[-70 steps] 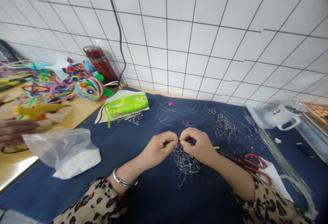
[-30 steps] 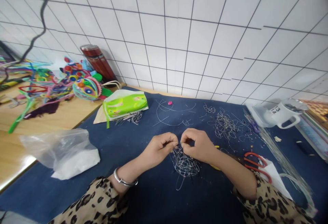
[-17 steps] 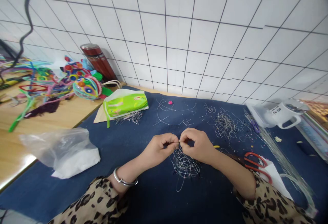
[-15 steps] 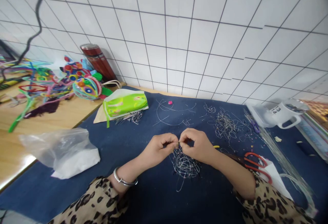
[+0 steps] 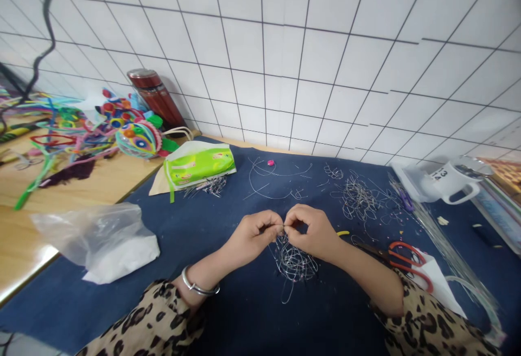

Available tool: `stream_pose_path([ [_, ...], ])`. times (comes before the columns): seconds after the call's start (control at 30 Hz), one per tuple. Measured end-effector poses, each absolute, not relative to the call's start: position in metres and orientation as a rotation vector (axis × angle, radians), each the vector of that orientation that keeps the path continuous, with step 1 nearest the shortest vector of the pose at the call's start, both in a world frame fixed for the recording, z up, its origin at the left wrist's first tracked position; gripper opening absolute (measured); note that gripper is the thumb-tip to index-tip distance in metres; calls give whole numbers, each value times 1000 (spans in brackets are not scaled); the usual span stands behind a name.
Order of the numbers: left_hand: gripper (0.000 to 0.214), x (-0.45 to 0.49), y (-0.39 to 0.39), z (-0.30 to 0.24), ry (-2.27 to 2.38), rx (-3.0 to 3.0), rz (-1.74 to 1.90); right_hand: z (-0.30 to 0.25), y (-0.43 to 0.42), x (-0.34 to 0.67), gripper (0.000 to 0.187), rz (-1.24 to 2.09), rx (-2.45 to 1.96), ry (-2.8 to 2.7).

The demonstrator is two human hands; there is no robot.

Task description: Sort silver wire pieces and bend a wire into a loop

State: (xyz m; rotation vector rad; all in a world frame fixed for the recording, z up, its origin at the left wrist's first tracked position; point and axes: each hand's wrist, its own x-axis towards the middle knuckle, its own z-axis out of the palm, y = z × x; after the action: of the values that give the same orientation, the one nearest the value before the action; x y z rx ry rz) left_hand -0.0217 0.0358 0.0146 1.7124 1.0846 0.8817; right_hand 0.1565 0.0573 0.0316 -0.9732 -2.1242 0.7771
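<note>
My left hand (image 5: 254, 235) and right hand (image 5: 315, 231) met fingertip to fingertip, each pinched tight on a strand of wire (image 5: 284, 229) so thin I could barely make it out between them. Directly under that pinch, touching the undersides of both hands, lay the tangle of wire (image 5: 293, 262) on the blue cloth (image 5: 228, 312), with one loop trailing toward me. A metal bangle (image 5: 198, 286) sat on my left wrist. Beyond my right hand, a looser heap of wire loops (image 5: 358, 201) was spread over the cloth, and just right of my right forearm lay the red-handled scissors (image 5: 401, 257). Farther right stood a white mug (image 5: 450, 182) printed with "13"; the smaller line beneath it was too small to read. Straight ahead of the grip sat a small pink bead (image 5: 270, 164) among long curved wires. Ahead and to the left lay a green tissue pack (image 5: 199, 167), its print not legible, and well to the left of my left hand a clear plastic bag (image 5: 97, 239) slumped at the cloth's edge.
</note>
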Motion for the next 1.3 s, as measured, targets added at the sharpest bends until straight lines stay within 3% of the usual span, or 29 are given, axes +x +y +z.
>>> stream_pose_path([
  [0.57,10,-22,34,12,1141,1791,886,32,60,160,12,997,-1006,-2107],
  [0.97,10,-20,36,10,1211,1816,883,19,60,156,8,1633,-949,-1436],
  [1.17,9,-24,40,8,1213,1798,902,16,57,154,8,2056,-707,-1005],
  [1.3,8,-26,44,4,1194,1745,937,24,58,158,10,2062,-559,-1045],
])
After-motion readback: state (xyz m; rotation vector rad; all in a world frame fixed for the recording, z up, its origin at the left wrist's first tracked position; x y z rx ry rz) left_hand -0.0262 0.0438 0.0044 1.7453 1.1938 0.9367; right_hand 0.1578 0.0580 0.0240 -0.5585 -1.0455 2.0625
